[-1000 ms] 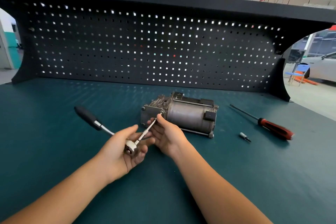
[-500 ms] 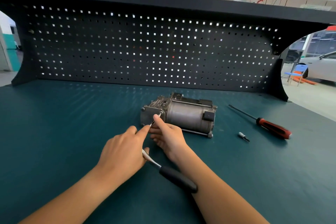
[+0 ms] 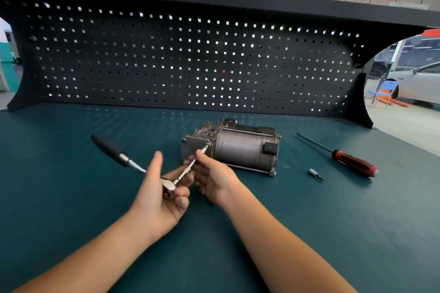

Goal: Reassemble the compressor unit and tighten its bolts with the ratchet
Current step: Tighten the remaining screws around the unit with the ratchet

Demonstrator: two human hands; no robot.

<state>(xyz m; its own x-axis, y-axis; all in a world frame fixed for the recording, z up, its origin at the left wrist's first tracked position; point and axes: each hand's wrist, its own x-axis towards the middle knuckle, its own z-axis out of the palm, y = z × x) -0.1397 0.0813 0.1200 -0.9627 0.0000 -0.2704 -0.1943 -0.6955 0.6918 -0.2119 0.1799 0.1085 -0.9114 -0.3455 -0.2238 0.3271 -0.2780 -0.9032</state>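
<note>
The grey metal compressor (image 3: 240,147) lies on its side in the middle of the green bench. A ratchet (image 3: 123,157) with a black handle points up and left; its extension bar reaches to a bolt (image 3: 207,145) on the compressor's near left face. My left hand (image 3: 162,195) cups the ratchet head from below, fingers curled round it. My right hand (image 3: 214,178) pinches the extension bar just short of the bolt.
A red-and-black screwdriver (image 3: 352,162) lies to the right of the compressor, and a small loose bit (image 3: 315,173) rests between them. A black pegboard (image 3: 190,59) closes off the back of the green bench (image 3: 59,185).
The ratchet handle swung from pointing toward me, at lower right, back up to the upper left. My left hand turned palm up under the head. My right hand stayed on the extension.
</note>
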